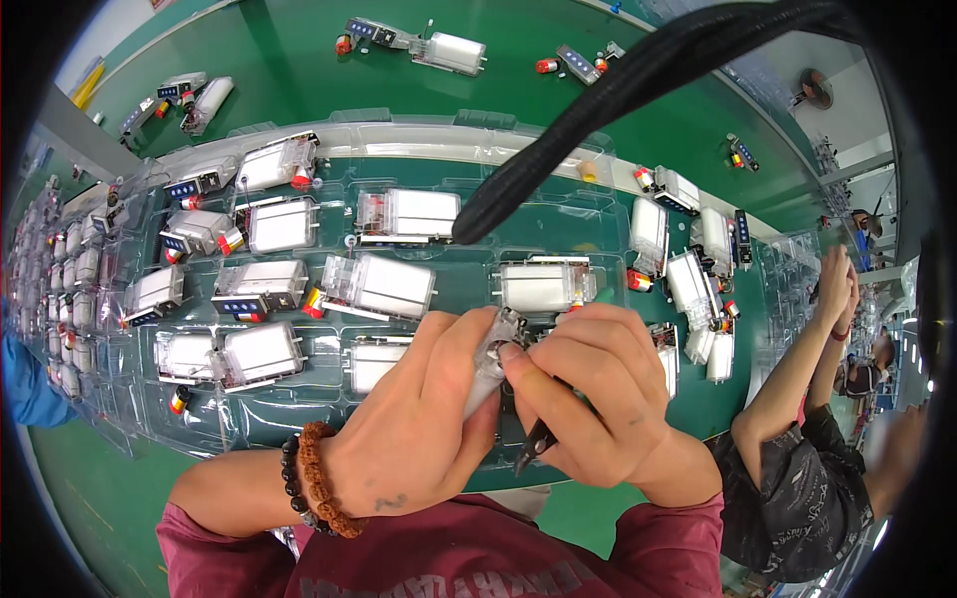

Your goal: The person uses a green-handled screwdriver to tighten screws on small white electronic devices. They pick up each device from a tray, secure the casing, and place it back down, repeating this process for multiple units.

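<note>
My left hand is closed around a small white assembly with a clear plastic end, held above the tray in front of my chest. My right hand pinches at the clear end, its thumb pressed on a small dark part there. From under the right palm sticks out a slim black tool, pointing down; its kind cannot be made out. Just beyond my hands lies a similar white assembly in a clear plastic tray. Another white assembly sits beside my left hand, partly hidden.
Several more white assemblies with red-and-yellow cylinders fill the tray and the green bench. A thick black cable hangs across the upper right. Stacked trays stand at left. At right a co-worker's forearms reach up beside the bench.
</note>
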Demonstrator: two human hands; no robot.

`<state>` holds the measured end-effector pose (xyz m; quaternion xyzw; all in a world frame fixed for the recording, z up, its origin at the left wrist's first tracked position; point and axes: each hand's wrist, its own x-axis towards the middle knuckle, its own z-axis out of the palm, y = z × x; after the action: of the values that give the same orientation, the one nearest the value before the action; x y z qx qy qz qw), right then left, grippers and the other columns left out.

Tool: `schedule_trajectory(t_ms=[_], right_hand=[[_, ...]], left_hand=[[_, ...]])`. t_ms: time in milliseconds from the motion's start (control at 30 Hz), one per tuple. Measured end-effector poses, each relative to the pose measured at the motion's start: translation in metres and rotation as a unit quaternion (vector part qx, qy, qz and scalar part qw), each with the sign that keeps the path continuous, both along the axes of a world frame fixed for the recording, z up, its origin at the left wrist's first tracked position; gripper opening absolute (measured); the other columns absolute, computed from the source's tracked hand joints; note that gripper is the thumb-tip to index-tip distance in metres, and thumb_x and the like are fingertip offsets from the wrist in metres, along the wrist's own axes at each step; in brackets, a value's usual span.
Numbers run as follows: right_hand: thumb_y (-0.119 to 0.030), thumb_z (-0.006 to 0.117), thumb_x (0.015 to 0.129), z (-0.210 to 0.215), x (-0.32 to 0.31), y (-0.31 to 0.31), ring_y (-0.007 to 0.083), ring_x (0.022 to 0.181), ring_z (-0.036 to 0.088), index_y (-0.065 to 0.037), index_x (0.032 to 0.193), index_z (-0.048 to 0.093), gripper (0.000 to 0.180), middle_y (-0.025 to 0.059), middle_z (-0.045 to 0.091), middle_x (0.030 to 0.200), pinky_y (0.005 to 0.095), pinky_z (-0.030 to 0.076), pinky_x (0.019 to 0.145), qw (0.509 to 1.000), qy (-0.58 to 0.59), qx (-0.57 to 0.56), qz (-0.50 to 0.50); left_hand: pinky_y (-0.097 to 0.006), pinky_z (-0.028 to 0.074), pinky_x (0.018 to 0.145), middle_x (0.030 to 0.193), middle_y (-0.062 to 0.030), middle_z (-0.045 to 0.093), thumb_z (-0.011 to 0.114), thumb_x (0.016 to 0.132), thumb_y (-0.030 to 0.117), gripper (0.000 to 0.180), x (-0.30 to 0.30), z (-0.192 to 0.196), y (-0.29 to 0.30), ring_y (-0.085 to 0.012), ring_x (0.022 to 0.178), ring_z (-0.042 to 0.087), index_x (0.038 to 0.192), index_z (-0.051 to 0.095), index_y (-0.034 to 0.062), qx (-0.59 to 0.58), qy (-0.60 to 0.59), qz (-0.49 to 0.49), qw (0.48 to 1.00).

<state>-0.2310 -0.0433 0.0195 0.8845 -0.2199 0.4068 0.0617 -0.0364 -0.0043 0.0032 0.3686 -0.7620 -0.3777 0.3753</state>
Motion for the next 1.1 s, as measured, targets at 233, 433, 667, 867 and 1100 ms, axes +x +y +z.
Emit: schedule_trajectory(t_ms=[233,433,667,867,1100], right_hand=[[-0.013,0.065,0.056,0.004,0.004,-0.002,0.0256,0.077,0.060,0.003,0.093,0.071,0.041,0.0112,0.061,0.093,0.0377,0.053,0.065,0.998,-0.018,0.056,0.035],[-0.017,0.063,0.064,0.004,-0.004,0.005,0.0263,0.086,0.059,0.002,0.096,0.066,0.038,0.0104,0.059,0.093,0.0419,0.051,0.078,0.998,-0.031,0.056,0.021],[-0.016,0.062,0.070,-0.001,0.003,0.010,0.0294,0.084,0.057,0.009,0.096,0.064,0.036,0.0156,0.059,0.092,0.0440,0.051,0.076,0.992,-0.122,0.038,0.019],[-0.016,0.061,0.070,-0.006,0.001,0.014,0.0285,0.077,0.053,0.010,0.091,0.063,0.033,0.0142,0.056,0.084,0.0435,0.048,0.075,0.986,-0.161,0.039,0.009],[-0.015,0.061,0.064,-0.013,0.004,0.009,0.0284,0.073,0.053,0.007,0.081,0.061,0.027,0.0129,0.055,0.078,0.0436,0.047,0.073,0.982,-0.190,0.013,-0.011]], left_hand=[[-0.047,0.043,0.086,0.118,-0.0289,0.047,0.055,0.079,-0.011,0.067,0.008,0.001,-0.004,-0.0397,0.094,0.050,0.141,0.027,-0.0109,-0.029,0.002,-0.001,1.000],[-0.046,0.043,0.091,0.117,-0.0320,0.047,0.051,0.081,-0.003,0.061,0.002,0.014,-0.007,-0.0449,0.101,0.052,0.138,0.033,-0.0095,-0.029,-0.062,-0.005,0.998],[-0.042,0.022,0.117,0.151,-0.0253,0.029,0.038,0.096,0.012,0.066,0.015,0.003,0.013,-0.0343,0.141,0.033,0.152,0.008,-0.0085,0.119,-0.001,-0.013,0.993],[-0.042,0.028,0.116,0.146,-0.0218,0.039,0.043,0.104,0.020,0.057,-0.004,0.006,0.022,-0.0311,0.136,0.042,0.151,0.021,-0.0047,0.150,0.040,0.041,0.987],[-0.041,0.028,0.116,0.146,-0.0206,0.039,0.042,0.105,0.025,0.059,0.000,-0.006,0.014,-0.0298,0.136,0.041,0.152,0.020,-0.0042,0.145,0.027,0.049,0.988]])
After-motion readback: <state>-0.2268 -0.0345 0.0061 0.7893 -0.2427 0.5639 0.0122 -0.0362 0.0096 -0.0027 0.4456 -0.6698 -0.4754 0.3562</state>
